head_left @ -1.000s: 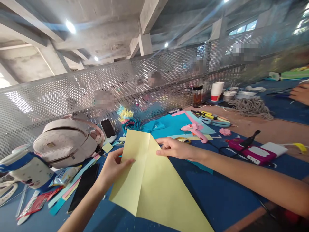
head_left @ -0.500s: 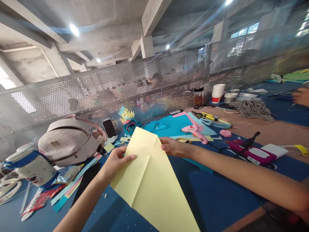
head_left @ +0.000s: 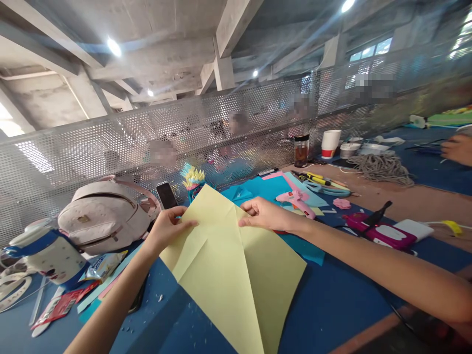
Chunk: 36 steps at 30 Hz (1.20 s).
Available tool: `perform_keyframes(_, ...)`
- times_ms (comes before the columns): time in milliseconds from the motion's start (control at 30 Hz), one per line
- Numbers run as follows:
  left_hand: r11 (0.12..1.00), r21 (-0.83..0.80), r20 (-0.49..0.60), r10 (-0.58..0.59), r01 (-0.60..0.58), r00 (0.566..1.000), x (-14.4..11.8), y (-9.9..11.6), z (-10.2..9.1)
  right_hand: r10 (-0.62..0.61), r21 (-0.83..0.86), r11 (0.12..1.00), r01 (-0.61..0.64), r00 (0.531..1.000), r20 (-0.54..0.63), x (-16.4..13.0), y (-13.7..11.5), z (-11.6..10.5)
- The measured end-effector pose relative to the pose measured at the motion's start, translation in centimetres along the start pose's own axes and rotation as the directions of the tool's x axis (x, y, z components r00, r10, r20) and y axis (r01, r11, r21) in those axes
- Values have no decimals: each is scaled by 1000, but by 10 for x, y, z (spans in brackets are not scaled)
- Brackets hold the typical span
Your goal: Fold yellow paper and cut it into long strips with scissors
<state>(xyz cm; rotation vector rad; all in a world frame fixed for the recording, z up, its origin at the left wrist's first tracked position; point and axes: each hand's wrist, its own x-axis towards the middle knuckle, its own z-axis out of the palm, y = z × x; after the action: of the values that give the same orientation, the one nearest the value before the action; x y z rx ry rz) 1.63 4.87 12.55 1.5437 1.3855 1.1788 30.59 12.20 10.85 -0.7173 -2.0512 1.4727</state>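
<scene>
Both my hands hold a large sheet of pale yellow paper (head_left: 217, 260) above the blue table. Creases cross the sheet, and its right part spreads out at an angle to the rest. At the upper left edge, my left hand (head_left: 169, 228) pinches the paper with the thumb on its face and the fingers behind. Near the upper right edge, my right hand (head_left: 261, 215) grips it between thumb and curled fingers. Just behind the sheet's top corner stands a folded-paper piece with yellow and blue points (head_left: 193, 176), partly covered by the sheet.
A pink backpack (head_left: 106, 211), a cartoon-patterned tumbler (head_left: 51, 255) and a phone (head_left: 166, 195) stand to the left. Blue paper (head_left: 271, 189), a pink glue gun (head_left: 298, 200) and a magenta device (head_left: 379, 231) lie right. Another person's hand (head_left: 457, 147) shows at the far right.
My hands have moved slightly left with the paper. Its right part has opened outward, showing a wide flap on the right that was not visible before.
</scene>
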Motion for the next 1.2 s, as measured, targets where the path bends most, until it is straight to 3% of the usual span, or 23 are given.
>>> perform_keyframes(100,998,-15,-172,62,-66,983,0,-6,-9,-9,117,993,17,997,-70,-4,3,-3)
perform_keyframes(233,957,-270,-351,7,-108,936,-15,-25,-1,36,170,985,2,975,-219,-11,9,-6)
perform_keyframes(333,944,-323,-296,-40,-61,954,-31,-33,20,42,186,983,5,967,-249,-13,14,-3)
perform_keyframes(433,960,-252,-305,38,-119,952,-38,-28,36,4,231,972,49,975,-222,-12,14,3)
perform_keyframes(567,966,-194,-311,103,-169,945,-36,-19,35,-48,270,953,139,948,-316,-7,5,5)
perform_keyframes(700,964,-198,-332,106,-179,937,-33,-19,25,-119,174,963,206,903,-412,-5,1,3)
perform_keyframes(867,985,-23,-491,135,-168,861,-33,-24,19,-245,-47,968,246,888,-390,-7,4,0)
perform_keyframes(1033,979,21,-485,188,-204,854,-31,-19,18,-244,-182,966,182,873,-423,-8,2,-3)
perform_keyframes(1200,933,182,-447,360,-310,819,-28,-16,12,-286,-295,940,172,867,-408,-10,0,-7)
